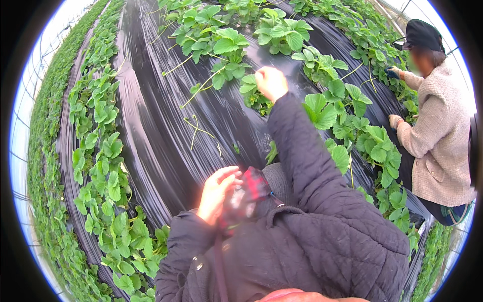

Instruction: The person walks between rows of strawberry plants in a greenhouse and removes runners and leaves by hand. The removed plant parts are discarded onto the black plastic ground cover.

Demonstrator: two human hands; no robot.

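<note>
My right hand (272, 83) is stretched forward over a small strawberry plant (256, 99), its fingers curled down and away from view. Whether it grips a leaf or stem cannot be told. Close to my body, my left hand (217, 194) is raised with bent fingers slightly apart, and nothing shows in it. Beside that hand is a red-and-black checked cloth (256, 183), partly blurred, over my dark grey knee (279, 179). Cut or loose green runners (197, 130) lie on the black plastic mulch film (169, 124) in front of me.
Rows of strawberry plants run along my left (109, 181) and right (371, 145). A co-worker (443, 117) in a beige jacket and gloves bends over the row at far right. Long runners (202, 88) trail from the plants ahead. Greenhouse walls (28, 98) curve at the edges.
</note>
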